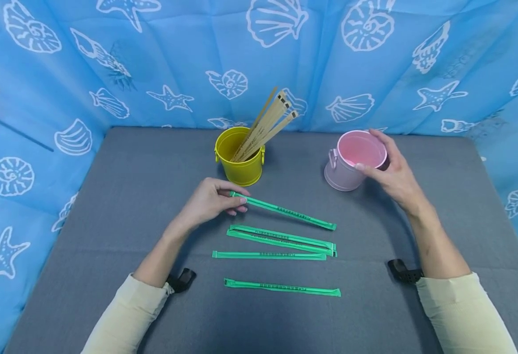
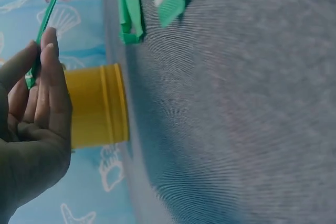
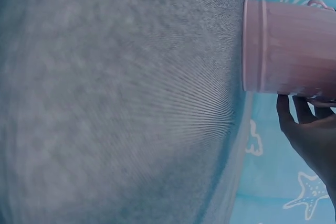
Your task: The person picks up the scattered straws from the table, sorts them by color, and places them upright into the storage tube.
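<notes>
Between thumb and fingers, my left hand (image 1: 216,199) pinches the left end of a slim green wrapped straw (image 1: 285,211) with dark print. The straw slants down to the right above the others, and in the left wrist view its green strip (image 2: 50,11) rises from the fingertips. My right hand (image 1: 398,177) grips the pink bucket (image 1: 345,169) at its right side, thumb over the near rim and fingers at the far side. In the right wrist view the pink bucket (image 3: 294,48) stands upright with fingers against its wall.
Several more green wrapped straws (image 1: 270,255) lie roughly parallel on the grey table (image 1: 130,196). A yellow bucket (image 1: 243,172) behind my left hand holds several beige wrapped sticks (image 1: 265,128), leaning right. A blue shell-print curtain (image 1: 175,59) borders the table's back and sides.
</notes>
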`<state>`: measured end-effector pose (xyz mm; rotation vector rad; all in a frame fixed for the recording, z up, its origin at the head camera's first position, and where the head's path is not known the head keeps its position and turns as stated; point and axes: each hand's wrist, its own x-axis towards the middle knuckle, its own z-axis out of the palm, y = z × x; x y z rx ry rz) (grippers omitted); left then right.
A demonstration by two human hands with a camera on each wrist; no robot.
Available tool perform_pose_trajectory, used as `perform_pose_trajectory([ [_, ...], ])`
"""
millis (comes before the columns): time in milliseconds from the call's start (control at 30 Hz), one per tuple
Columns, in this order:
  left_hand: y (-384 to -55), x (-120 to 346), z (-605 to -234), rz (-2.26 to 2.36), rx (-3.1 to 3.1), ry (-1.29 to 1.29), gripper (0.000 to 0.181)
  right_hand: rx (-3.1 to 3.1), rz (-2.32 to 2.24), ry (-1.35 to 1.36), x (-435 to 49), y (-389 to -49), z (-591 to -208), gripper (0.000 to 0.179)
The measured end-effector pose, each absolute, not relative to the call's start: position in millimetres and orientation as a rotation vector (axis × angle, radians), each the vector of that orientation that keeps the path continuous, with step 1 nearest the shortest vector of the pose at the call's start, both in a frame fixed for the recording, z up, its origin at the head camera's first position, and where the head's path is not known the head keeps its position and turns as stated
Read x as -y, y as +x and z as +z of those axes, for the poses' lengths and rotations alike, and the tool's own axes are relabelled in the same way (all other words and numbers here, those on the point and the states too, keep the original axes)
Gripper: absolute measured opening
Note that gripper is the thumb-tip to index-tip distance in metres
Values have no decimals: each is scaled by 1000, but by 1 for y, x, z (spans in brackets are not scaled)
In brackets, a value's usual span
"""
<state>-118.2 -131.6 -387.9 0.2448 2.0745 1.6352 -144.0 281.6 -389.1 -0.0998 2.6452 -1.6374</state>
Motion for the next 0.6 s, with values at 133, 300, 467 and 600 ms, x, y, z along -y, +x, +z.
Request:
perform_pose_trajectory([
  [133,-119,128,-382,1697,-2049,277,14,-2607,-1716,-139,-282,-145,-389,80],
  [300,-117,125,-375,1731,-2052,311,20,-2613,-1712,-144,-281,-145,-391,78],
  [467,-118,121,-368,1781,-2073,313,20,-2608,-1703,-111,-282,-144,-392,80],
  [600,-121,120,-361,1818,-2115,345,19,-2602,-1732,-114,-282,-147,-393,80],
])
